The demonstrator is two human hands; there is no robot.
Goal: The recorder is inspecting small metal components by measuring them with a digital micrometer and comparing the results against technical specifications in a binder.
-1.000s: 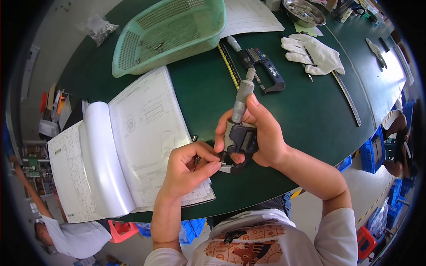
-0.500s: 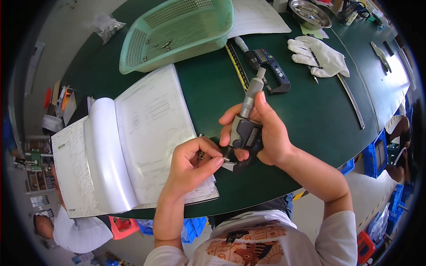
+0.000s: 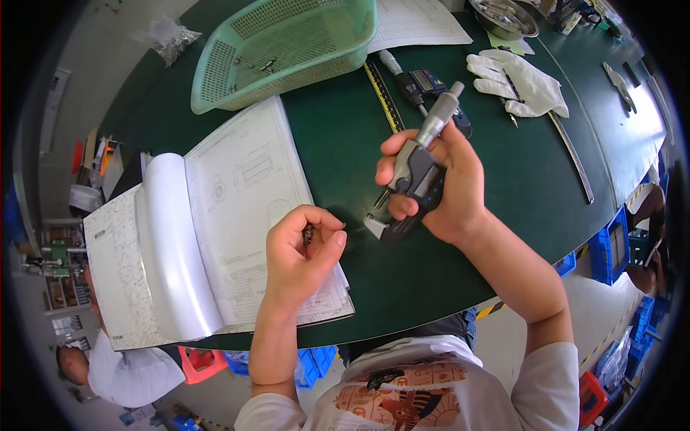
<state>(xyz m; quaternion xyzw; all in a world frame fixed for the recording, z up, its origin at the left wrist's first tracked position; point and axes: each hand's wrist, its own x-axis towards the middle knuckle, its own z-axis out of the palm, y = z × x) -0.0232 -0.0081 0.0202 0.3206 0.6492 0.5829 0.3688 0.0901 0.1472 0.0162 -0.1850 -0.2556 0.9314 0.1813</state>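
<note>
My right hand (image 3: 461, 183) is wrapped round a digital micrometer (image 3: 412, 171), its grey thimble pointing up and away and its open jaw turned towards my left hand. Nothing sits between the measuring faces. My left hand (image 3: 293, 262) is closed over small shiny metal parts (image 3: 309, 233), mostly hidden by the curled fingers. A small dark tip shows at the thumb and forefinger. This hand hovers over the lower right part of an open folder of technical drawings (image 3: 241, 194), apart from the micrometer. Behind the right hand a second digital micrometer (image 3: 425, 82) lies on the table.
A green plastic basket (image 3: 287, 86) with a few metal parts stands at the far left. A yellow ruler (image 3: 384, 97), a white glove (image 3: 535, 86), a metal strip (image 3: 575, 161) and a steel bowl (image 3: 528, 32) lie on the green table (image 3: 517, 172). Another person (image 3: 133, 370) is at lower left.
My right hand has drawn the micrometer up and to the right, away from my left hand. The small part no longer touches its jaw. My left hand has shifted slightly left.
</note>
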